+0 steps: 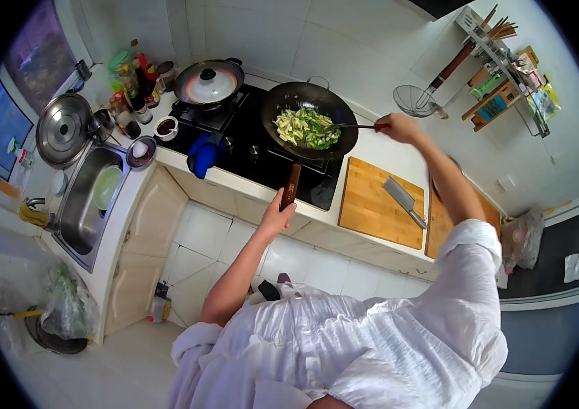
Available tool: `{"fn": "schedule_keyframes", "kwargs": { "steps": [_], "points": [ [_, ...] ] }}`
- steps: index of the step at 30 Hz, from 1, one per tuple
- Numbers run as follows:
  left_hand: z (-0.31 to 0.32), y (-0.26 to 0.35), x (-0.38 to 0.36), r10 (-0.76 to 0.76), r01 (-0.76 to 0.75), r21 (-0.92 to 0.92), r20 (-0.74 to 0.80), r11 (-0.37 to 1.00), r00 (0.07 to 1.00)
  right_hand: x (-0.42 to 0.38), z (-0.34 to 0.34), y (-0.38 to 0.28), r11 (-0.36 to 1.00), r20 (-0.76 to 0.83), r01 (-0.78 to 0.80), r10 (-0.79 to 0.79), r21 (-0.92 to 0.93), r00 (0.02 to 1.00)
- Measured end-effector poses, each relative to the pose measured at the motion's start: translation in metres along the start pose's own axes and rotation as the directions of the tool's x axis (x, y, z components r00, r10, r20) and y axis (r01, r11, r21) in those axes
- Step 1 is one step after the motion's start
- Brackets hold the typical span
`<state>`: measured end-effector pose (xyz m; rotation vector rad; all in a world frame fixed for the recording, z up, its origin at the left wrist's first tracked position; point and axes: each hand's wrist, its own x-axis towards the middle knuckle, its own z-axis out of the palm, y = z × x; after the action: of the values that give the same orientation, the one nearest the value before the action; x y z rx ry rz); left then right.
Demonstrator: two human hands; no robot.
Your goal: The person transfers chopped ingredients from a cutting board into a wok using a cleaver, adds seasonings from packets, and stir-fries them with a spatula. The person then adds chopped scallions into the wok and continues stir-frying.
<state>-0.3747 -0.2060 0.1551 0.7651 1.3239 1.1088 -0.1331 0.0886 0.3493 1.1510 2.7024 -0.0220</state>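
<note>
A dark wok (278, 102) sits on the right side of the black stove, with chopped pale and green vegetables (306, 127) spread in its bottom. My left hand (276, 217) is wrapped round the wok's brown wooden handle (292, 185). Over the wok's right rim reaches a spatula (354, 126), its far end among the vegetables. The spatula's dark handle is gripped in my right hand (402, 129). What exact shape the spatula's blade has, the vegetables partly hide.
A lidded pan (209, 83) stands on the left burner, near a blue mitt (204, 154). Right of the stove, a cleaver (404, 200) lies on a cutting board (364, 204). A strainer (415, 100) hangs from the wall rack. The sink (71, 232) is at left.
</note>
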Motion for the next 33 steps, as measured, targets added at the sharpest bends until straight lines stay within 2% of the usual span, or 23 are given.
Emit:
{"fn": "schedule_keyframes", "kwargs": {
  "steps": [2, 4, 7, 8, 10, 11, 13, 14, 16, 17, 19, 20, 22, 24, 26, 27, 29, 30, 32, 33],
  "points": [
    [0.0, 0.001, -0.001, 0.003, -0.003, -0.006, 0.006, 1.0, 1.0, -0.021, -0.031, 0.004, 0.996, 0.041, -0.051, 0.055, -0.076, 0.998],
    [0.0, -0.001, 0.001, 0.008, -0.008, -0.015, 0.008, 1.0, 1.0, -0.029, -0.052, -0.001, 0.989, 0.175, -0.046, 0.071, -0.139, 0.982],
    [0.0, -0.005, 0.004, 0.012, -0.011, -0.029, 0.012, 1.0, 1.0, -0.02, -0.029, -0.025, 0.978, 0.123, -0.067, 0.093, -0.198, 0.988],
    [0.001, -0.005, 0.003, 0.013, -0.012, -0.03, 0.013, 0.999, 1.0, -0.003, 0.0, -0.017, 0.979, 0.086, -0.071, 0.089, -0.193, 0.992],
    [0.002, -0.005, 0.004, 0.012, -0.012, -0.03, 0.016, 0.999, 1.0, 0.014, 0.027, -0.017, 0.984, -0.085, -0.17, 0.165, -0.047, 0.983],
    [0.001, -0.005, 0.005, 0.015, -0.014, -0.027, 0.014, 1.0, 1.0, 0.018, 0.027, -0.01, 0.985, -0.089, -0.17, 0.165, -0.044, 0.982],
    [0.002, -0.007, 0.007, 0.004, -0.004, -0.032, 0.003, 0.999, 1.0, 0.025, 0.018, 0.005, 0.978, -0.097, -0.157, 0.171, 0.141, 0.98],
    [0.002, -0.007, 0.007, 0.002, -0.002, -0.031, 0.005, 1.0, 1.0, 0.027, 0.005, 0.011, 0.871, 0.102, -0.39, 0.378, 0.299, 0.92],
    [0.003, -0.006, 0.005, 0.011, -0.012, -0.042, -0.015, 0.999, 1.0, 0.025, -0.023, 0.018, 0.768, 0.292, -0.56, 0.483, 0.312, 0.825],
    [0.004, -0.005, 0.004, 0.006, -0.006, -0.04, -0.011, 0.999, 1.0, 0.028, -0.025, 0.025, 0.764, 0.298, -0.565, 0.486, 0.312, 0.822],
    [0.004, -0.004, 0.006, 0.002, -0.006, -0.07, -0.049, 0.998, 0.999, 0.034, -0.026, 0.04, 0.67, 0.412, -0.658, 0.522, 0.344, 0.747],
    [0.003, -0.003, 0.006, 0.003, -0.006, -0.068, -0.048, 0.998, 0.999, 0.038, -0.019, 0.043, 0.669, 0.412, -0.658, 0.522, 0.345, 0.747],
    [0.001, -0.003, 0.009, -0.008, 0.007, -0.037, -0.015, 0.999, 1.0, 0.055, 0.003, 0.049, 0.468, 0.505, -0.727, 0.523, 0.503, 0.686],
    [0.001, -0.002, 0.01, -0.024, 0.023, -0.048, -0.015, 0.999, 1.0, 0.071, 0.026, 0.043, 0.33, 0.438, -0.693, 0.584, 0.642, 0.683],
    [-0.001, 0.001, 0.01, -0.046, 0.044, -0.054, -0.022, 0.998, 0.999, 0.095, 0.046, 0.044, 0.357, 0.348, -0.622, 0.591, 0.697, 0.728],
    [-0.001, 0.001, 0.009, -0.045, 0.044, -0.046, -0.018, 0.998, 0.999, 0.107, 0.045, 0.041, 0.362, 0.35, -0.619, 0.581, 0.697, 0.735],
    [-0.002, 0.0, 0.009, -0.038, 0.038, -0.047, -0.009, 0.998, 0.999, 0.134, 0.042, 0.034, 0.494, 0.265, -0.592, 0.581, 0.637, 0.77],
    [-0.002, 0.0, 0.008, -0.044, 0.044, -0.047, -0.016, 0.998, 0.999, 0.145, 0.041, 0.036, 0.561, 0.188, -0.484, 0.503, 0.672, 0.844],
    [-0.002, 0.0, 0.008, -0.041, 0.04, -0.076, -0.011, 0.996, 0.999, 0.153, 0.018, 0.008, 0.691, 0.093, -0.36, 0.392, 0.627, 0.915],
    [-0.002, 0.0, 0.009, -0.044, 0.043, -0.075, -0.013, 0.996, 0.999, 0.163, 0.015, 0.006, 0.743, 0.048, -0.246, 0.277, 0.622, 0.96]
  ]
}}
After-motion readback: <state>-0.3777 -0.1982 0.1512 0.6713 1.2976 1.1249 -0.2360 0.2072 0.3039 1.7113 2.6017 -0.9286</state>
